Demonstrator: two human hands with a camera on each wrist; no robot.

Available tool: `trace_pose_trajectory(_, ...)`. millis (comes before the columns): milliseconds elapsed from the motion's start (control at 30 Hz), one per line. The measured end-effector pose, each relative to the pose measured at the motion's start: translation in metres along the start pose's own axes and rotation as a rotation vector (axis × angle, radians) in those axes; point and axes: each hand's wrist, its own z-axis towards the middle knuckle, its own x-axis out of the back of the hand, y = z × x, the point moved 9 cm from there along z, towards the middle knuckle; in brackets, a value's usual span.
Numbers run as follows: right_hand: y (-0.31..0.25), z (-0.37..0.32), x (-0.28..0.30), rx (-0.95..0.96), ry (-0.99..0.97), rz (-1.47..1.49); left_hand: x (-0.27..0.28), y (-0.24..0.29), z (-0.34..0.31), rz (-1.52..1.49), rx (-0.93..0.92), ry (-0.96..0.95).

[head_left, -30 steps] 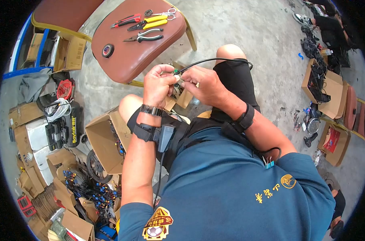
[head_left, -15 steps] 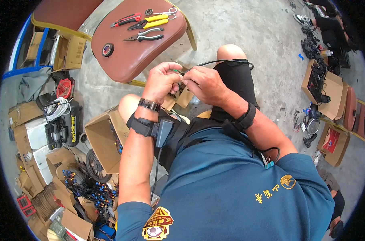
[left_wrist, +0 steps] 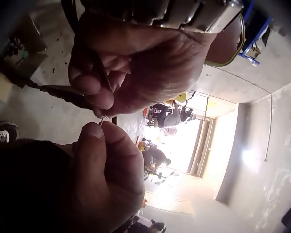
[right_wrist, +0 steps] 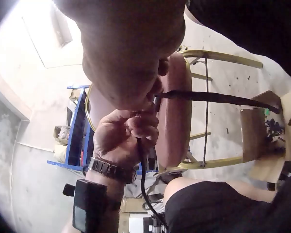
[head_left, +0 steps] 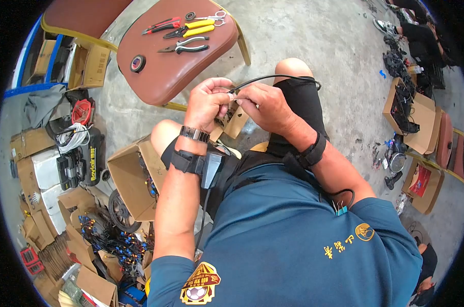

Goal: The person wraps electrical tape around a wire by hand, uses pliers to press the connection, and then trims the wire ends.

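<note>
My left hand (head_left: 207,105), with a metal-link watch (head_left: 194,134) on its wrist, pinches the end of a black cable (head_left: 278,77) between thumb and fingers. My right hand (head_left: 266,106) meets it fingertip to fingertip, thumb and forefinger pinching a thin bare wire (left_wrist: 103,119) at the cable's end. In the right wrist view, the black cable (right_wrist: 208,97) runs off to one side of the hands. A second dark cord (right_wrist: 143,179) hangs below the left hand there. The fingers hide most of the wire.
A brown chair seat (head_left: 155,84) ahead carries pliers (head_left: 183,46), yellow-handled wire strippers (head_left: 188,29), a red cutter (head_left: 161,25), scissors (head_left: 216,19) and black tape (head_left: 138,63). Cardboard boxes (head_left: 132,181) and bundled wires (head_left: 109,238) stand at the left. Another open box (head_left: 421,123) lies right.
Both hands stay close together over the lap. The right thumb and fingers have shifted slightly at the wire, and the black cable now arches a little higher. The green bit by the left fingers is hidden now.
</note>
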Motion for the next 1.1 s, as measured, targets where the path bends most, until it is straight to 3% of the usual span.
trace_pose_trajectory(100, 0.007, -0.002, -0.001, -0.126, -0.032, 0.077, -0.002, 0.0, -0.004, -0.067, -0.039, 0.034)
trace_pose_trajectory(200, 0.043, -0.021, -0.019, -0.584, -0.068, 0.38, -0.003, -0.001, -0.005, -0.117, -0.09, 0.047)
trace_pose_trajectory(300, 0.058, -0.051, -0.056, -1.043, -0.092, 1.124, -0.003, -0.002, -0.006, -0.126, -0.146, 0.057)
trace_pose_trajectory(400, 0.047, -0.058, -0.067, -1.137, -0.121, 1.338, -0.001, -0.001, -0.003, -0.101, -0.17, 0.037)
trace_pose_trajectory(500, 0.046, -0.056, -0.065, -1.137, -0.131, 1.327, -0.002, -0.002, -0.004, -0.063, -0.146, -0.009)
trace_pose_trajectory(633, 0.048, -0.051, -0.06, -1.108, -0.147, 1.23, -0.002, 0.001, -0.006, -0.041, -0.131, -0.027)
trace_pose_trajectory(733, 0.044, -0.033, -0.038, -0.86, -0.152, 0.782, 0.0, -0.001, -0.003, -0.032, -0.098, 0.011)
trace_pose_trajectory(933, 0.006, 0.001, -0.003, -0.083, -0.055, -0.01, 0.004, -0.004, -0.002, -0.002, -0.027, 0.12)
trace_pose_trajectory(1100, -0.001, 0.005, -0.003, 0.015, -0.05, -0.091, 0.006, -0.006, -0.001, -0.007, -0.011, 0.118)
